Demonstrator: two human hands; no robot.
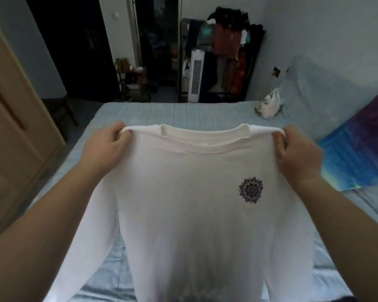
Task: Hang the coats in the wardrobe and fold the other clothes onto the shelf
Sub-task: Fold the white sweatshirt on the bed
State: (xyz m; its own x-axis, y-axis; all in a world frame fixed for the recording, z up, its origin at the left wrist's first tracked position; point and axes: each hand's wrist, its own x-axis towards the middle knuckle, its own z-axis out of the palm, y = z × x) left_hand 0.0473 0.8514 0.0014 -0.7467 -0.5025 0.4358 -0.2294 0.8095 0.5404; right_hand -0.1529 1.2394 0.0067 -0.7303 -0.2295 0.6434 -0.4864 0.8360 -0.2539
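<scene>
A white long-sleeved shirt (183, 203) with a small dark flower print on its chest hangs spread out in front of me, above the bed. My left hand (106, 147) grips its left shoulder seam. My right hand (297, 151) grips the right shoulder seam. The collar faces up between both hands, and the sleeves hang down at the sides. The shirt's lower hem is cut off by the frame's bottom edge.
A bed with a light blue cover (140, 112) lies below. A blue and purple cloth (358, 153) lies on its right side, a white bag (270, 104) at its far right corner. A wooden wardrobe door (13, 118) stands left. A clothes rack (229, 51) and white tower fan (196, 75) stand beyond.
</scene>
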